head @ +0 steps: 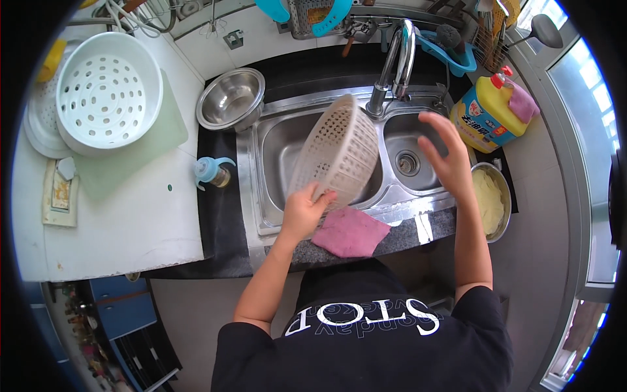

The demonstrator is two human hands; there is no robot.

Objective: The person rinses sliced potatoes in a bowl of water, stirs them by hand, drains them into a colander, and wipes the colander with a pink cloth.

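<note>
My left hand [304,209] grips the rim of a whitish plastic colander [345,152], which is tilted on its side over the larger basin of a double stainless steel sink [277,152]. Over the smaller basin [407,163], to the right, my right hand [443,154] is raised with fingers and thumb apart, holding nothing. Behind the basins stands a chrome faucet [404,59]; no water shows running from it. A pink cloth [350,232] lies on the counter's front edge, just below the colander.
Left of the sink are stacked steel bowls [230,100], a baby bottle with blue handles [210,171] and a large white perforated basket [105,93]. To the right stand a yellow detergent jug [487,115] and a metal bowl with pale yellow contents [489,201].
</note>
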